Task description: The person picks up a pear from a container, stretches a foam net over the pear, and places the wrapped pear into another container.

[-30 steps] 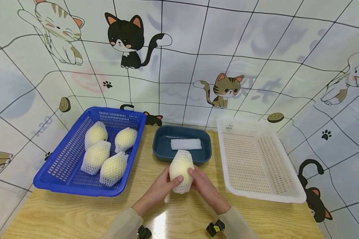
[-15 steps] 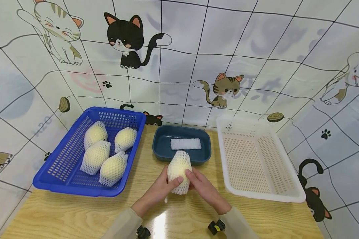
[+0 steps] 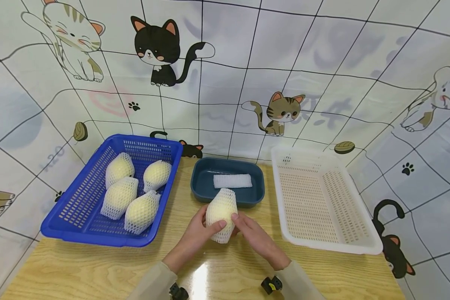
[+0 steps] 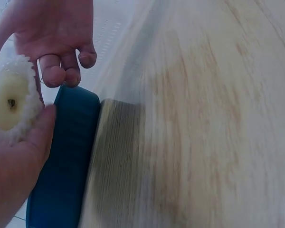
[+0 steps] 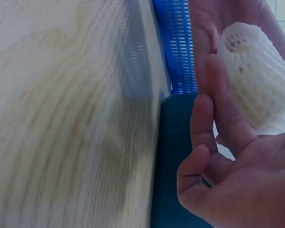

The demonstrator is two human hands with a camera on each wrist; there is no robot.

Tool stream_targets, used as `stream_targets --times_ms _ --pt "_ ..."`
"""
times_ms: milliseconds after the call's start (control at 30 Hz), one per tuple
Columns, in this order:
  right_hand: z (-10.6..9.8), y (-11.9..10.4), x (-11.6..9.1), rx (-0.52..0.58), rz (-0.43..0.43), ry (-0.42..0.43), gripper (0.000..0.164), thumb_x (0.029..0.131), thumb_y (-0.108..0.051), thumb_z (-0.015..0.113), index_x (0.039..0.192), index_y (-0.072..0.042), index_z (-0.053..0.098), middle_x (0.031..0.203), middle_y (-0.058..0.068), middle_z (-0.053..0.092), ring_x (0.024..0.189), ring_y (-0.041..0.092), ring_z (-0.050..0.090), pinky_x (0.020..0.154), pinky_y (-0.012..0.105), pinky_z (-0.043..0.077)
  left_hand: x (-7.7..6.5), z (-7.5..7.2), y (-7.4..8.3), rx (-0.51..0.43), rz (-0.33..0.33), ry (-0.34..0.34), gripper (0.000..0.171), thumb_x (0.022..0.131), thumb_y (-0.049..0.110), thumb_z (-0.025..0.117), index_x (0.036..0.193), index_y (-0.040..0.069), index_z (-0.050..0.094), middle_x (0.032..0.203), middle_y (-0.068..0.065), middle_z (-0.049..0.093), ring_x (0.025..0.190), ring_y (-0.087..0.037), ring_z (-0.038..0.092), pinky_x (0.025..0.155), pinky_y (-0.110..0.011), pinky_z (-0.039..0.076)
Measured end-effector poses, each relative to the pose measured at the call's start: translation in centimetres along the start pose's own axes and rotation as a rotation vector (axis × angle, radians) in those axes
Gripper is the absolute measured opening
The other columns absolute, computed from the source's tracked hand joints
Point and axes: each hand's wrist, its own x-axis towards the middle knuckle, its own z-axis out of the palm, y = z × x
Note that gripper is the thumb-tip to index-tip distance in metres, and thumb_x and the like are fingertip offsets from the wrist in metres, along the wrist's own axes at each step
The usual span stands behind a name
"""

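A pale yellow pear (image 3: 221,214) in a white foam net sleeve is held above the table, in front of the teal tray. My left hand (image 3: 195,235) grips it from the left, thumb across its front. From the right, my right hand (image 3: 256,239) holds the net with the thumb at the pear's side; its other fingers are partly hidden in the head view. The left wrist view shows the pear's end with a dark calyx (image 4: 11,104) inside the net opening. In the right wrist view the lower fingers of the right hand (image 5: 228,156) curl loosely beside the netted pear (image 5: 261,85).
To the left stands a blue basket (image 3: 97,239) with several netted pears. Behind the hands, the teal tray (image 3: 200,196) holds a folded white foam net (image 3: 232,181). A white basket (image 3: 330,246) stands at the right on the wooden table (image 3: 225,283). A cat-print cloth hangs behind.
The pear has shifted a little to the left and tilted slightly, with the left hand moving along with it. My right thumb now sits nearer the pear's right edge.
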Motion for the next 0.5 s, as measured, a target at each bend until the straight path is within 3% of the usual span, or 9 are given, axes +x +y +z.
stream_targets --times_ms 167,300,500 --pt "-0.25 0.08 0.12 -0.036 -0.019 0.017 0.058 0.115 -0.039 0.022 0.155 -0.001 0.041 0.087 0.01 0.075 0.095 0.023 0.067 0.089 0.043 0.044 -0.16 -0.38 0.21 -0.113 -0.03 0.035 0.069 0.096 0.028 0.074 0.151 0.002 0.042 0.137 -0.016 0.057 0.116 -0.025 0.058 0.097 -0.035 0.05" --pt "-0.51 0.05 0.17 -0.055 0.023 0.071 0.062 0.113 -0.044 0.018 0.152 -0.005 0.047 0.087 0.002 0.076 0.094 0.02 0.066 0.078 0.042 0.04 -0.26 -0.59 0.52 -0.262 -0.05 -0.005 0.068 0.101 0.021 0.067 0.155 0.0 0.032 0.141 -0.021 0.051 0.117 -0.025 0.057 0.097 -0.031 0.051" --pt "-0.78 -0.22 0.08 -0.043 0.041 0.088 0.06 0.114 -0.043 0.016 0.149 -0.011 0.054 0.089 0.0 0.077 0.098 0.022 0.064 0.079 0.044 0.039 -0.33 -0.93 0.82 -0.388 -0.069 -0.056 0.067 0.106 0.022 0.06 0.159 0.001 0.024 0.14 -0.021 0.05 0.115 -0.022 0.062 0.095 -0.031 0.055"
